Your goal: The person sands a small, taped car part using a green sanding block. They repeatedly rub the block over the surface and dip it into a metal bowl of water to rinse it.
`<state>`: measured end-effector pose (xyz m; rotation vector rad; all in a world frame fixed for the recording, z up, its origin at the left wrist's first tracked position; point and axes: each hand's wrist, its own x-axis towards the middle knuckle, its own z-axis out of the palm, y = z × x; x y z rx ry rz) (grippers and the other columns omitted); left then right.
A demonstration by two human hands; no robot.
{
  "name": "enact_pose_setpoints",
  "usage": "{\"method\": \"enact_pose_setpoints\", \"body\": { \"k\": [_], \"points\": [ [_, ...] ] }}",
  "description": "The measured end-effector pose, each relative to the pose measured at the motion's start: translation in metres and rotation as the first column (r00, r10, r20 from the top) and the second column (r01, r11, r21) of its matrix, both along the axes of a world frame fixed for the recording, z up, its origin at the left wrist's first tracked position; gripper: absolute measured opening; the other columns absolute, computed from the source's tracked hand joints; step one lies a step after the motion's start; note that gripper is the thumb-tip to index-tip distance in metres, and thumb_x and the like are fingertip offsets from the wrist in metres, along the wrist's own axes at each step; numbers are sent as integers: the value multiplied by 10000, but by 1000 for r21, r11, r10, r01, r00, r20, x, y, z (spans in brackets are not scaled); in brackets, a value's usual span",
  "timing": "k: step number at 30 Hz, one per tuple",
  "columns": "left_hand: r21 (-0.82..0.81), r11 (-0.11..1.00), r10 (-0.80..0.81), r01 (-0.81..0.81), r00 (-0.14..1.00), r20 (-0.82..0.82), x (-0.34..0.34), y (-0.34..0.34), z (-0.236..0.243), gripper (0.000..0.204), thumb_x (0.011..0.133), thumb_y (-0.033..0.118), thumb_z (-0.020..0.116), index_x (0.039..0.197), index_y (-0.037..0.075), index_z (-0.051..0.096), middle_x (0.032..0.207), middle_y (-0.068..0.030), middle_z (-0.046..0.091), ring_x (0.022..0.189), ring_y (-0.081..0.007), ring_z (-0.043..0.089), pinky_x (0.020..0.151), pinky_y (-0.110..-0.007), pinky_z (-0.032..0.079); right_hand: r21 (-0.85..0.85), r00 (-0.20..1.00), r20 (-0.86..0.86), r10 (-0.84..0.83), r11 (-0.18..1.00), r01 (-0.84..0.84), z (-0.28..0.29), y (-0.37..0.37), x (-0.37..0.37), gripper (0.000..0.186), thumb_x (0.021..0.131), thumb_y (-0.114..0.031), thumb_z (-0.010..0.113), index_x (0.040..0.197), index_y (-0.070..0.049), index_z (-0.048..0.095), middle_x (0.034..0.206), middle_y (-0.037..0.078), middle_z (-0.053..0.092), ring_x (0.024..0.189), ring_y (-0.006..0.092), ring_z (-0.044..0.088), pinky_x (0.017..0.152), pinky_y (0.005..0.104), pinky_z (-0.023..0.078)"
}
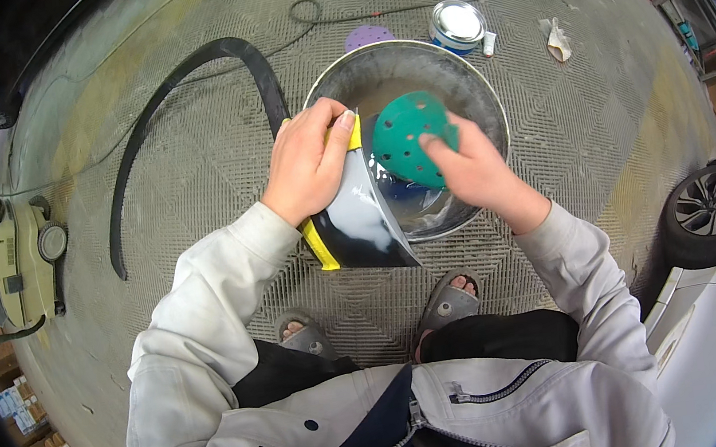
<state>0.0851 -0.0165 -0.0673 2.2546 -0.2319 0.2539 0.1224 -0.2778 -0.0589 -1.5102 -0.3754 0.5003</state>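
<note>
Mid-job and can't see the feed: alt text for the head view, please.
A person's left hand grips a black panel with pale patches and yellow tape, while the right hand holds a green perforated disc over an open round bucket. Beyond it, a purple disc and a tin are on the grey floor.

Head-mounted and aimed steeply down over the wearer's pale jacket [283, 411] onto the ribbed floor [564, 118]. Pretty close in, enough to pick out holes in the green disc [402, 148] mid-frame, yet wide enough to grab the wheel [711, 203] way out right. Fisheye, so bowed toward a round black rim. Just the one view, upright and unmirrored.
</note>
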Motion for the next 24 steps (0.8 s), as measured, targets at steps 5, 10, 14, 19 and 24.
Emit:
{"method": "enact_pose_setpoints", "body": {
  "k": [5,10,14,19,24],
  "points": [
    [17,1000,-14,13,997,72,1,-2,1,330,1190,284,505,1274,51,723,1154,-153,769,1045,-371,710,957,-445,510,-138,901,431,-43,984,113,-4,-6,7,358,1021,-31,664,1379,-17,663,1102,151,788,994,275,779,901,399,609],
    [-93,993,-65,67,998,19,0,0,4,358,1176,250,479,1341,53,728,1216,-164,776,1136,-353,725,1057,-434,505,-130,846,533,18,990,60,4,14,16,476,908,-36,752,1357,-18,597,1060,188,760,998,432,764,884,453,597],
    [-45,997,-61,63,997,51,0,4,1,334,1148,228,493,1333,78,727,1218,-143,784,1159,-346,728,1058,-446,496,-84,775,626,82,996,-38,11,18,18,370,903,0,805,1244,-25,663,1010,129,717,918,311,736,866,385,581],
    [-97,991,-85,90,995,58,4,6,-6,306,1125,214,507,1298,79,720,1184,-139,789,1134,-367,729,1013,-474,500,-207,703,692,162,978,-22,12,18,20,252,887,-21,871,1095,-21,729,1017,127,745,931,342,746,854,401,588],
    [-64,996,-61,64,997,43,3,6,-6,326,1132,213,503,1281,14,715,1184,-169,768,1137,-356,723,1038,-440,526,-199,674,717,180,979,-51,8,19,28,303,892,-88,880,1143,-41,717,982,155,746,888,408,746,772,447,589]
  ]
}}
